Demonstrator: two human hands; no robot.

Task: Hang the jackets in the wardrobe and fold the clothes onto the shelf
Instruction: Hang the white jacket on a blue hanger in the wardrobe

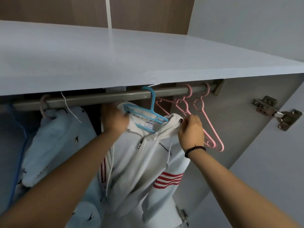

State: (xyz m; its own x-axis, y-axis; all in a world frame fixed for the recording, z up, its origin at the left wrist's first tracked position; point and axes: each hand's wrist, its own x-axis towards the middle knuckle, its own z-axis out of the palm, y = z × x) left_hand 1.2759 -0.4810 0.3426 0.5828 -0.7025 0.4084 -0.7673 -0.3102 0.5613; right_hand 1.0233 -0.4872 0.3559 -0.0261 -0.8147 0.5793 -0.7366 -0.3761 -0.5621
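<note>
A white zip hoodie (141, 165) with red stripes hangs on a blue hanger (148, 112), whose hook is over the grey wardrobe rail (92, 98). My left hand (113, 119) grips the hoodie's left shoulder just under the rail. My right hand (190, 130) pinches the hood's edge at the right shoulder. A pale blue jacket (60, 142) with small dark bird prints hangs on the rail to the left.
Several bare pink hangers (205, 116) hang on the rail to the right of the hoodie. A wide pale shelf (115, 63) lies above the rail. The open wardrobe door (276, 145) with metal hinges stands at the right.
</note>
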